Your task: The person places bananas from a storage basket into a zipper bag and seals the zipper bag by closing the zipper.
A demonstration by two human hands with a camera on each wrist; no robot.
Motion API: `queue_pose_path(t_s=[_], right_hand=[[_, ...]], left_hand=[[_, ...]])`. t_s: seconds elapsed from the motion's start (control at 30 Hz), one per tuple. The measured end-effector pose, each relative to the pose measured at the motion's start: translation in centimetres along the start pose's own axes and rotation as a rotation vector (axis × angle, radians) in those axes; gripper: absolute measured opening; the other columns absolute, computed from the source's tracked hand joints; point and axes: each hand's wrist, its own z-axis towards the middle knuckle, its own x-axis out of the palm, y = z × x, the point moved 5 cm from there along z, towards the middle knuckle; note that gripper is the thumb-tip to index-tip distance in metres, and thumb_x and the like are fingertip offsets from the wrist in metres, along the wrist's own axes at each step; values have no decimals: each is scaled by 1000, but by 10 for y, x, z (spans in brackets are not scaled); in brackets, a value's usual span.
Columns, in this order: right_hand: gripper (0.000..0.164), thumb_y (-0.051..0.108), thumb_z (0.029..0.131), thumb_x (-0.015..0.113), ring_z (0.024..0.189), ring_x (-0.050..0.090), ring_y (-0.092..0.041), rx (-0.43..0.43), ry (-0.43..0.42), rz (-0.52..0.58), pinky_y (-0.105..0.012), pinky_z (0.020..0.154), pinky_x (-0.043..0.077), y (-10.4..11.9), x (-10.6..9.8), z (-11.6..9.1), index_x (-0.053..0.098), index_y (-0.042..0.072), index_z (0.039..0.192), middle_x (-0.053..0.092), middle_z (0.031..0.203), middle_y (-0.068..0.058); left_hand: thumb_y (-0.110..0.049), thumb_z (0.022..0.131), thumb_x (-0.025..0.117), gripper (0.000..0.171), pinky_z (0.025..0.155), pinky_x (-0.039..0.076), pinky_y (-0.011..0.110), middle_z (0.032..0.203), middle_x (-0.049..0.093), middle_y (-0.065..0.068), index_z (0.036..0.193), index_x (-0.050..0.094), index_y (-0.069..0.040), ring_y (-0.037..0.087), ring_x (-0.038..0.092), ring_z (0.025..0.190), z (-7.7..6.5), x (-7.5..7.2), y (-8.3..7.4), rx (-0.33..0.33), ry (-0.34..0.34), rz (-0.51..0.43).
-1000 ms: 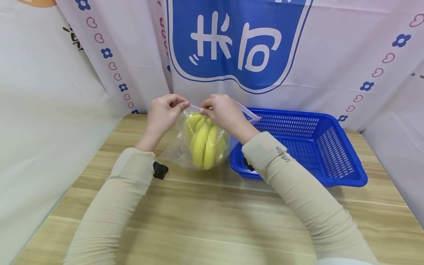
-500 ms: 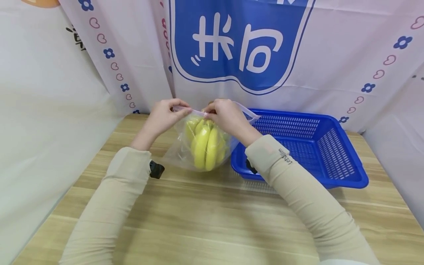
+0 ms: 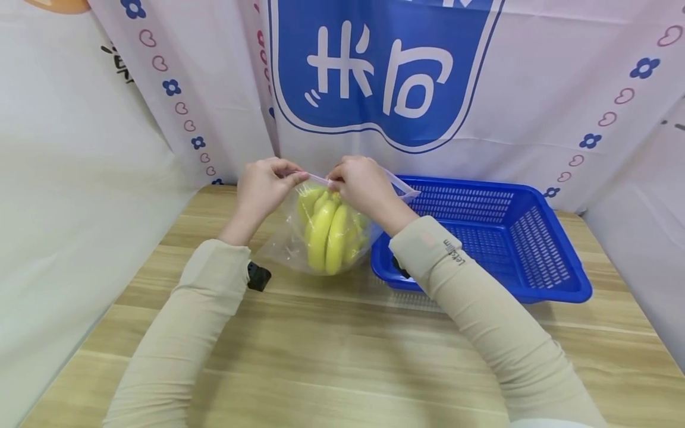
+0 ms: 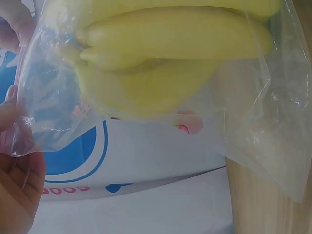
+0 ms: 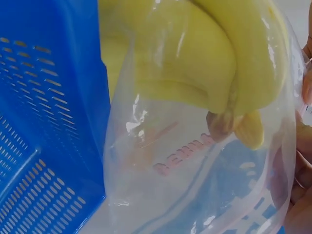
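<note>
A clear zip bag (image 3: 278, 246) with a pink-edged top holds a bunch of yellow bananas (image 3: 326, 235), seen through the plastic in all three views. My left hand (image 3: 263, 187) pinches the bag's top edge at its left corner, thumb and fingers on the strip. Close beside it, my right hand (image 3: 364, 184) pinches the same edge near the middle. In the left wrist view the left hand (image 4: 19, 195) grips the corner of the bag. The right wrist view has the right hand (image 5: 297, 180) at the bag's edge, partly cut off by the frame.
A blue perforated basket (image 3: 556, 238) stands right of the bag on the wooden table (image 3: 342, 356), partly under the right forearm. Behind the table hangs a white printed curtain (image 3: 535, 89) with a blue sign. A white sheet (image 3: 80, 196) hangs at the left.
Both hands stay at the bag's top edge. The left hand's fingers shift slightly along the strip, the hands end a little farther apart, and the bananas tilt a little.
</note>
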Motion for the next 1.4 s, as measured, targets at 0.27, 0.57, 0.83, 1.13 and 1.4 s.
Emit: queue_pose_path(t_s=[0.27,0.57,0.83,1.13,1.4], right_hand=[[23,23,93,62,102,60,-23,-5,2,-22,-35,98,48,-5,0,-1,74,11,108,69,109,-5],[26,27,95,58,104,64,-26,38,31,5,-42,92,51,-12,3,-3,71,13,112,68,117,-4],[28,32,95,56,89,66,-29,21,-25,-19,-44,78,53,-13,2,-4,71,15,112,71,109,-4],[27,31,92,61,93,64,-23,27,-12,-7,-37,78,55,-10,2,-2,73,15,112,69,111,-4],[25,24,91,63,87,59,-22,12,-24,47,-32,79,52,-11,3,-5,74,10,109,66,99,-6]], left_hand=[[-31,85,71,24,63,44,26,95,75,12,95,76,-9,24,65,78,0,-1,8,-37,8,-6],[-26,88,68,27,84,54,37,104,72,17,102,71,-3,26,67,94,0,6,7,-120,91,-169],[-19,85,71,22,96,42,46,111,64,16,101,73,-3,32,56,107,-2,7,-17,185,-26,-3],[-34,86,68,24,100,35,46,94,74,6,93,76,-13,29,60,96,-7,18,-32,259,26,256],[-33,85,70,23,92,39,44,92,74,5,93,77,-13,26,62,85,-6,17,-28,181,44,215]])
